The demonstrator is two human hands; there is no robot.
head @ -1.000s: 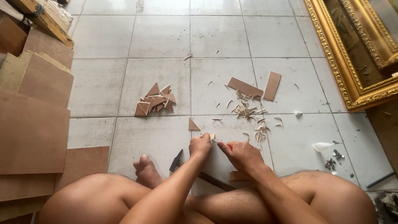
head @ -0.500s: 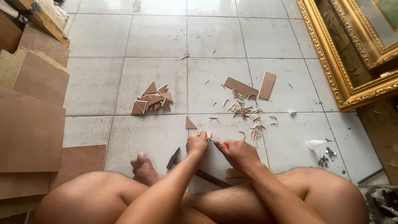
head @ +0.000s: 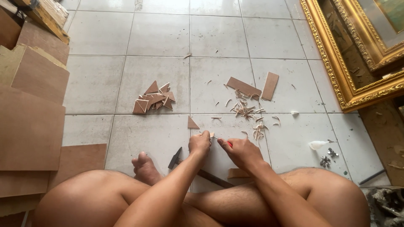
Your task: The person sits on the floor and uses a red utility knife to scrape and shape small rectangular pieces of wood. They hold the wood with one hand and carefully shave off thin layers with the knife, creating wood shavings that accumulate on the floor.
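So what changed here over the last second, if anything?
Hardly anything. The left hand keeps pinching a small wood piece and the right hand keeps its grip on a red-handled tool against it. The hammer, triangle pile and shavings lie where they were.

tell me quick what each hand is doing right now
Left hand: closed, pinching a small wood piece.
Right hand: closed on a red-handled tool, its tip at the wood piece.
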